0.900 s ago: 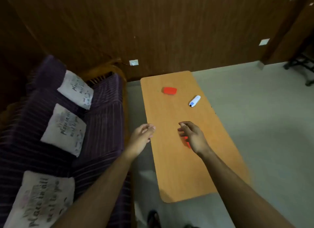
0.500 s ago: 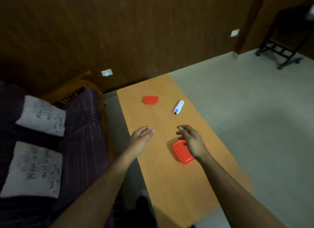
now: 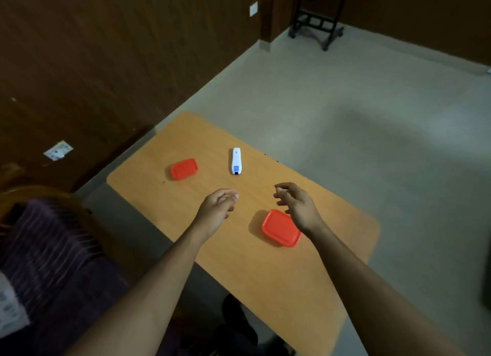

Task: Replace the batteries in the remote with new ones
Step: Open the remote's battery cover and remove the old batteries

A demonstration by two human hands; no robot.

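A small white remote (image 3: 236, 161) with a blue patch lies on the far half of the orange wooden table (image 3: 279, 276). A red lidded box (image 3: 184, 169) sits to its left. A second red lidded box (image 3: 280, 228) lies nearer to me. My right hand (image 3: 296, 205) hovers just above the near box's far right corner, fingers loosely curled and holding nothing. My left hand (image 3: 219, 209) floats over the table to the left of that box, fingers apart and empty. Both hands are short of the remote. No batteries are visible.
A purple striped sofa (image 3: 53, 262) with a wooden arm stands close to the table's left side. A dark wood-panelled wall (image 3: 119, 50) runs behind. Pale floor (image 3: 372, 130) spreads to the right, with a black wheeled stand (image 3: 316, 23) at the far back.
The view has swung to the right, so the sofa cushions have left the frame and the near red box shows in full. Both hands stay in much the same pose above the table.
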